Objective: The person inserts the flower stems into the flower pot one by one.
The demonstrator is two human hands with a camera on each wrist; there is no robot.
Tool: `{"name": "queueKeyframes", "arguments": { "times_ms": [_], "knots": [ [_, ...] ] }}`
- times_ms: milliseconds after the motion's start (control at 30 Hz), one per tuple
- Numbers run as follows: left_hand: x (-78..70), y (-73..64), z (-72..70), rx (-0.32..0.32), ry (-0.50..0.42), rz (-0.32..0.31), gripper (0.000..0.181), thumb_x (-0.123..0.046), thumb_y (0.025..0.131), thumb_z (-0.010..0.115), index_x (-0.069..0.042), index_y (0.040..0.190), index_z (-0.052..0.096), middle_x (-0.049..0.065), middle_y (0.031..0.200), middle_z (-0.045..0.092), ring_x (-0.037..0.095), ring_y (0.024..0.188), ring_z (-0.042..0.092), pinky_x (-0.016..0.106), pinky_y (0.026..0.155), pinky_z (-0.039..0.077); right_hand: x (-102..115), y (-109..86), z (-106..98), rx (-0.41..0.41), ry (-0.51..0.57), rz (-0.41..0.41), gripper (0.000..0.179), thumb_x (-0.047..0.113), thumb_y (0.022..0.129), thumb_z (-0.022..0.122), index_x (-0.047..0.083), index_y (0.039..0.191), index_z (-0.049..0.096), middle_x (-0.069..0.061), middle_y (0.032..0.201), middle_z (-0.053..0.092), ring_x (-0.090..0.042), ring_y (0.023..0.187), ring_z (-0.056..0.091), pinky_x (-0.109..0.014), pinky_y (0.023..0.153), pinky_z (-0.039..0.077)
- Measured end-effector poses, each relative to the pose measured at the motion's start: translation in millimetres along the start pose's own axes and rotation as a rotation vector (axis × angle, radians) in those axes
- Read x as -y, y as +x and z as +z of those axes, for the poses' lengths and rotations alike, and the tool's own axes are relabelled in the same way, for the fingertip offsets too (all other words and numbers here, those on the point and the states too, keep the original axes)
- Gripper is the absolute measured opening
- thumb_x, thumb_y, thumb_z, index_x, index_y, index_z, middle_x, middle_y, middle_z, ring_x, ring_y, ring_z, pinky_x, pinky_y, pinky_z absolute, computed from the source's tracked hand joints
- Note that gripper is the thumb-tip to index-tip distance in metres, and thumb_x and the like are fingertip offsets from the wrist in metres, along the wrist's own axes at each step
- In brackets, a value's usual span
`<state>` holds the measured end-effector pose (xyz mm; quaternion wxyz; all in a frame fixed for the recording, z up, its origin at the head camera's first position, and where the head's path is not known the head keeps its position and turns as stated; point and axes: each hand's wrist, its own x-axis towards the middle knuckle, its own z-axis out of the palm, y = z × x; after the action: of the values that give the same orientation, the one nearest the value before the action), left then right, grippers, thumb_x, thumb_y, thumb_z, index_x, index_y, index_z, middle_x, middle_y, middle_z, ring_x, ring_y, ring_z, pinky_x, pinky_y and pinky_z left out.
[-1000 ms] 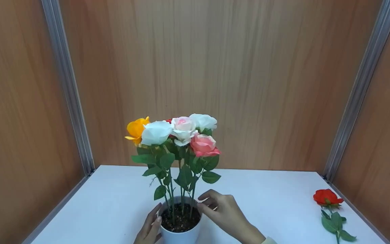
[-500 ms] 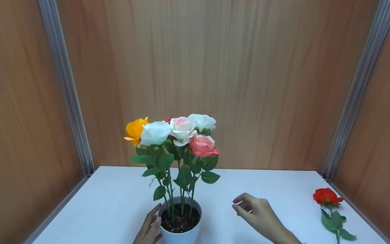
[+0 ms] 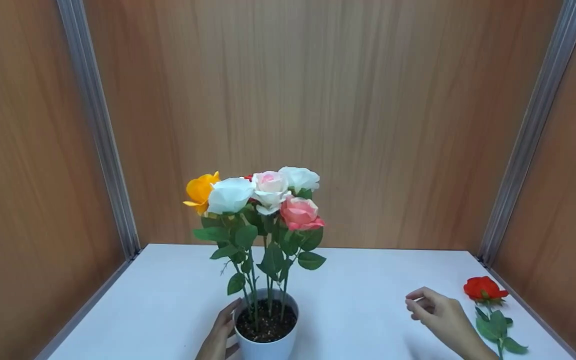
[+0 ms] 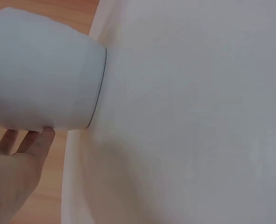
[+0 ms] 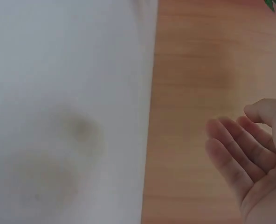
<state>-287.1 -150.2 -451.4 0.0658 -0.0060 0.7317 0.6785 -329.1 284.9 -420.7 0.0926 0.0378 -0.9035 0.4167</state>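
My left hand (image 3: 218,331) touches the left side of a white flowerpot (image 3: 270,349); in the left wrist view its fingertips (image 4: 47,133) rest against the smooth wall. Dark soil (image 3: 268,331) fills the pot. Upright in it stand several artificial roses: an orange one (image 3: 200,192), white ones (image 3: 230,196), a pale pink one (image 3: 270,185) and a coral pink one (image 3: 300,214). A bit of red petal shows behind them. Over the table's right part, my right hand (image 3: 438,310) holds nothing, its fingers loosely bent. A red rose (image 3: 484,289) lies just beyond it on the right.
The white table (image 3: 368,280) carries the pot near its front edge and the red rose near its right edge. Wood-grain panels (image 3: 318,100) stand behind and on both sides, joined by grey metal corner posts (image 3: 528,135).
My right hand has moved away from the pot's rim to the right, close to the red rose. My left hand stays at the pot, its thumb now less visible. The flowers stand as before.
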Motion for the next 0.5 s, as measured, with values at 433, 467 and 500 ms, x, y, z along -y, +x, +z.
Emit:
{"name": "queueKeyframes", "arguments": {
  "times_ms": [433,467,500],
  "knots": [
    [7.1,-9.7,5.2,-0.038,0.076,0.049,0.067,-0.053,0.095,0.029,-0.012,0.146,0.014,0.024,0.144,0.020,0.049,0.126,0.026,0.063,0.088,0.039,-91,3.2,-77,0.009,-0.103,0.250,0.056,0.045,0.080,0.067,0.001,0.112,0.056,-0.013,0.091,0.065,-0.023,0.075,0.062,-0.032,0.066,0.055],
    [7.1,-9.6,5.2,-0.035,0.074,0.050,0.068,-0.053,0.095,0.029,-0.012,0.146,0.014,0.024,0.144,0.019,0.049,0.126,0.025,0.063,0.088,0.039,-101,4.0,-83,0.015,-0.099,0.278,0.057,0.045,0.080,0.067,0.000,0.113,0.055,-0.012,0.090,0.065,-0.023,0.075,0.060,-0.031,0.065,0.055],
    [7.1,-9.5,5.1,-0.033,0.074,0.048,0.068,-0.053,0.095,0.030,-0.012,0.146,0.014,0.024,0.144,0.019,0.049,0.126,0.025,0.062,0.088,0.039,-111,4.8,-89,0.016,-0.094,0.306,0.058,0.044,0.080,0.068,-0.001,0.114,0.054,-0.012,0.089,0.065,-0.023,0.075,0.059,-0.029,0.062,0.053]
  ]
}}
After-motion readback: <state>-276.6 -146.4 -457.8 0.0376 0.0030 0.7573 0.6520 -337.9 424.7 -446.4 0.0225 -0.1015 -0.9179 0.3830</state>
